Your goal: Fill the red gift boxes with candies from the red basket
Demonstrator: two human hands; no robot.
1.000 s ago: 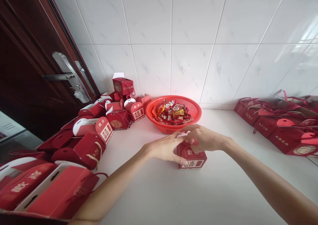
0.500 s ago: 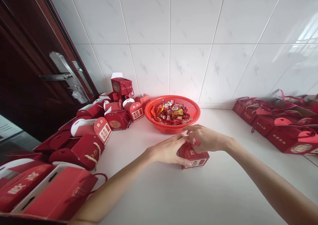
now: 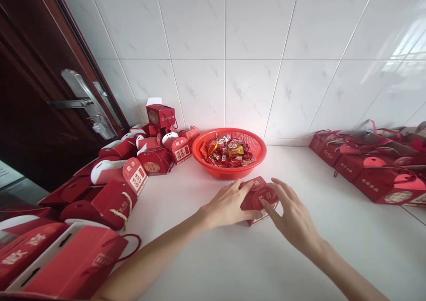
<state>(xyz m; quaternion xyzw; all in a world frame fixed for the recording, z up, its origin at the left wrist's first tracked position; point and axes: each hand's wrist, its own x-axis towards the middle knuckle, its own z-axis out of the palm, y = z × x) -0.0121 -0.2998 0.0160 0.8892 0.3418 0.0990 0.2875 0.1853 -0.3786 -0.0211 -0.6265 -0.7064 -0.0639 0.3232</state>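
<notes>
While the left hand [image 3: 228,208] is clamped on the left side of one red paperboard gift box [image 3: 254,198], the right hand [image 3: 270,193] spans its right side, thumb and fingers apart, the thumb touching the rounded top flap [image 3: 266,194]. Box stands on the white worktop [image 3: 213,265], just in front of a red plastic colander [image 3: 229,172] of wrapped sweets [image 3: 229,151]. Step in hand, by appearances: closing of the top; next move calls for a steady left hold and light, even pressure on the flap.
</notes>
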